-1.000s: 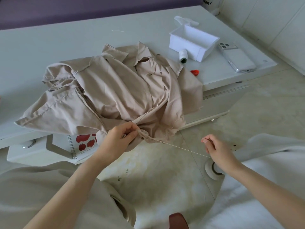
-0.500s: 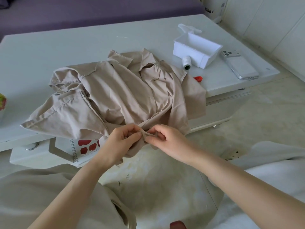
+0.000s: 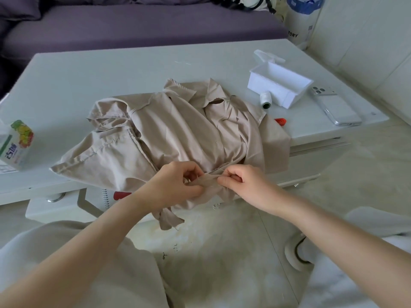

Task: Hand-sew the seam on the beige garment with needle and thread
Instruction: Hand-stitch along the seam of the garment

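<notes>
A carton (image 3: 15, 145) sits at the left edge of the counter (image 3: 111, 74). The beige garment (image 3: 178, 134) lies crumpled in the middle and hangs over the front edge. There the left hand (image 3: 175, 185) and the right hand (image 3: 242, 185) both pinch one fold, fingers curled tight on the cloth. A thread spool (image 3: 265, 100), a white box (image 3: 280, 85) and a phone (image 3: 335, 107) sit near the right edge.

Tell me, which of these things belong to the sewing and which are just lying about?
For the sewing: beige garment, pinched by left hand and right hand; probably the thread spool.
Just lying about: phone, tissue pack.
</notes>
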{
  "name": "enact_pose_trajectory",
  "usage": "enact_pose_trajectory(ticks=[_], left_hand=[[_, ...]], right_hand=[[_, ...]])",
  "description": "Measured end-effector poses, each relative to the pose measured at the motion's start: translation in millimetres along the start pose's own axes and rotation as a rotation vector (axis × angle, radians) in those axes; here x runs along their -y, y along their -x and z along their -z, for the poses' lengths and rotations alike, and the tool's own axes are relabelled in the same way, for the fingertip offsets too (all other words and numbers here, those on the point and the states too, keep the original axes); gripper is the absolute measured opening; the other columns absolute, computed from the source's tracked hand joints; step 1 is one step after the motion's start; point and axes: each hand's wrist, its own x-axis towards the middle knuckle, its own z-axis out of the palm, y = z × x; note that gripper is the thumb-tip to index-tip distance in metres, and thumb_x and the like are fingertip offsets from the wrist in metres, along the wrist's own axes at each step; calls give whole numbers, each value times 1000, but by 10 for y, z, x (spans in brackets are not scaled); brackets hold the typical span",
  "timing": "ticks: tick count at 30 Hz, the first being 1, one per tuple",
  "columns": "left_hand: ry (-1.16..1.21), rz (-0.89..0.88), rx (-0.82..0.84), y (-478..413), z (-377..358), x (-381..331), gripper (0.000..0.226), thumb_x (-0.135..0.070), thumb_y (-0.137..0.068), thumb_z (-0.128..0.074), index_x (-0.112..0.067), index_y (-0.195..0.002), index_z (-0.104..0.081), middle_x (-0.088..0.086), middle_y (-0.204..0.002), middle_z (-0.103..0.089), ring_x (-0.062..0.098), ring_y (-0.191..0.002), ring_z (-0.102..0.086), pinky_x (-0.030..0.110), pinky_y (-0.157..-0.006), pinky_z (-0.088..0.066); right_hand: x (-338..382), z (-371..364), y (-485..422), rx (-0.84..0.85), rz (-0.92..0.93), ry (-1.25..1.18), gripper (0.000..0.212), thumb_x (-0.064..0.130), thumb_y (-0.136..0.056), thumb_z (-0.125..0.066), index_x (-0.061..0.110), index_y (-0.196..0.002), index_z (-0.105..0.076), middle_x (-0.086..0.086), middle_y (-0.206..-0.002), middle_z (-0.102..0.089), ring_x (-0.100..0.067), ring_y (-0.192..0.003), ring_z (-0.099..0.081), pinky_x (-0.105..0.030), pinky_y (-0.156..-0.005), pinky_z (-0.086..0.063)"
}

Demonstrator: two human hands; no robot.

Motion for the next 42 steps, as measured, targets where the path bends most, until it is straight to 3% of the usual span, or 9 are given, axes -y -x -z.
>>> enact_pose_trajectory(ticks=[12,15,20,23,26,30,34,38,42], left_hand=[[71,-28,-86,-44,-19,89,10,-16,-92,-59,-22,-84,-59,-15,-59,-63,-1,-56,-53,10,-57,-40],[95,-69,-107,-32,-49,95,10,-14,-96,-53,-17,-87,-50,-10,-48,-47,6,-46,-36,14,-49,-32],[126,-84,-165,15,-107,48,16,-13,-100,-43,-24,-90,-49,-11,-55,-44,5,-53,-38,15,-55,-35],[226,-2,-154,31,-105,18,11,-30,-99,-45,-26,-98,-56,0,-62,-46,14,-59,-44,30,-59,-41],[261,45,-87,62,-106,-11,26,-51,-82,-57,-28,-91,-66,10,-67,-56,11,-60,-50,27,-56,-43],[191,58,-145,31,-138,11,14,-33,-84,-68,-26,-72,-69,17,-76,-66,22,-62,-56,29,-58,-47],[63,11,-230,20,-149,39,18,-21,-88,-65,-30,-72,-65,-7,-77,-66,7,-73,-60,14,-66,-45],[7,-34,-251,41,-193,44,26,-10,-95,-52,-22,-73,-56,-9,-63,-57,2,-58,-52,14,-56,-38],[156,31,-231,56,-215,-10,30,-14,-101,-39,-15,-72,-47,-11,-52,-45,2,-45,-43,15,-50,-35]], right_hand=[[-60,103,6,-64,-51,-12,38,28,-96,-50,-5,-77,-51,1,-60,-37,-10,-57,-35,-29,-62,-33],[-66,99,12,-98,-41,21,37,26,-97,-49,3,-68,-45,3,-67,-38,-9,-60,-36,-24,-62,-32],[-66,62,-4,-132,-39,46,39,27,-98,-47,15,-62,-38,7,-74,-40,-5,-63,-40,-16,-61,-31],[-68,46,5,-133,-22,17,37,26,-97,-48,17,-62,-40,8,-69,-40,-3,-61,-42,-19,-61,-30],[-58,17,34,-142,7,-16,37,23,-96,-51,26,-61,-41,10,-68,-42,3,-64,-46,-16,-62,-30],[-81,-14,67,-147,43,26,33,24,-95,-52,24,-63,-45,11,-70,-44,4,-67,-46,-17,-65,-32],[-123,-65,111,-130,74,104,25,29,-94,-53,16,-73,-56,14,-79,-44,4,-71,-48,-24,-71,-38],[-50,-148,160,-125,139,163,24,30,-95,-52,17,-75,-53,11,-81,-46,2,-69,-48,-23,-65,-35],[24,-170,165,-122,62,34,27,30,-95,-51,18,-72,-51,10,-58,-49,-5,-56,-45,-18,-57,-34]])
